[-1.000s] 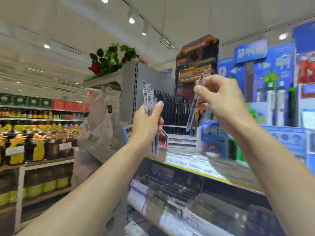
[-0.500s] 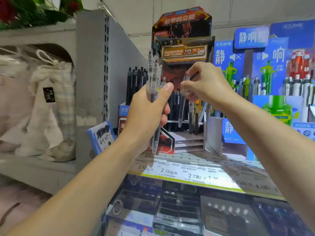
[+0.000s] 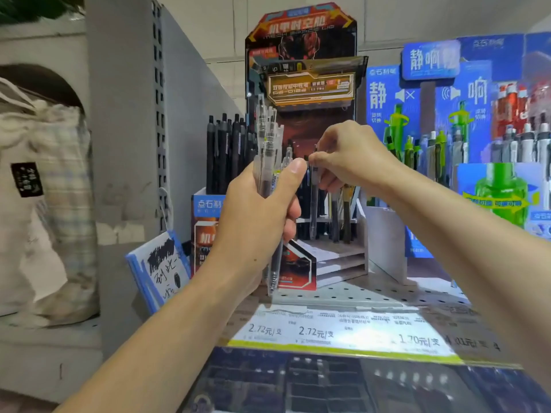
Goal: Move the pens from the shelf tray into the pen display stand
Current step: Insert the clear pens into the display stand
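– Where are the pens right now?

– My left hand (image 3: 256,213) has its grip wrapped around a bundle of clear pens (image 3: 267,150), held upright, thumb pressed across the front. Their tops stick up above my fist and 1 tip pokes out below it, just above the shelf (image 3: 372,293). My right hand (image 3: 348,156) pinches the top of a single pen (image 3: 313,198) between thumb and fingers; that pen hangs straight down inside the pen display stand (image 3: 301,67), among the dark pens already standing in its back row.

– How close are the 2 hands?

– My left thumb tip is just beside my right fingertips, nearly touching, in front of the stand.

– Any writing you can read?

– The price strip (image 3: 328,332) along the shelf edge shows "2.72" twice and "1.70" further right. The stand's header and gold panel carry Chinese text too blurred for me to read. The blue display (image 3: 429,84) to the right has large white characters and green figures.

– What else is around?

– A box of black pens (image 3: 223,150) stands left of the stand, partly behind my left hand. A small blue-edged card (image 3: 161,263) with scribbles leans at the left. A cloth bag (image 3: 44,174) sits beyond the grey shelf divider (image 3: 119,114).
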Available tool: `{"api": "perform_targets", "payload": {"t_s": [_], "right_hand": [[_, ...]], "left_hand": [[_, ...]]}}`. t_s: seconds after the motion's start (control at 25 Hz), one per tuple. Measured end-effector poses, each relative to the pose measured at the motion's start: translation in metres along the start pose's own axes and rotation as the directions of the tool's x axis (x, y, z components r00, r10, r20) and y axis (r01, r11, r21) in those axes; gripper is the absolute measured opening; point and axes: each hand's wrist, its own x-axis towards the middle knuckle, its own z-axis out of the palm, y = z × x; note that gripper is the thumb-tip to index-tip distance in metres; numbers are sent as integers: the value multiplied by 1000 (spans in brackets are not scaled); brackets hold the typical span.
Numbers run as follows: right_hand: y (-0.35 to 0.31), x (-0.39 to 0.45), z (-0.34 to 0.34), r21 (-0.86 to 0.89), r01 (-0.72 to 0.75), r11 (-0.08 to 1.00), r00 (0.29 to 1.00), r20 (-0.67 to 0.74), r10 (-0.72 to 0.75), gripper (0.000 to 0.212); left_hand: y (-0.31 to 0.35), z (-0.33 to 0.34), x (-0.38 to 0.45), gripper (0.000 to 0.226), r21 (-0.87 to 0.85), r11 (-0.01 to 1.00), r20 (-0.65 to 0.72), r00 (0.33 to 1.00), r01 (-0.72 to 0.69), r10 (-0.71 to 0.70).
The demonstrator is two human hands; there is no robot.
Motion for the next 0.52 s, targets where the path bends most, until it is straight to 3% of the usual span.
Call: {"api": "perform_targets", "payload": {"t_s": [0.52], "right_hand": [[6, 3, 6, -61, 43, 997, 998, -51, -46, 14]], "left_hand": [[-9, -1, 1, 20, -56, 998, 7, 1000, -13, 13]]}}
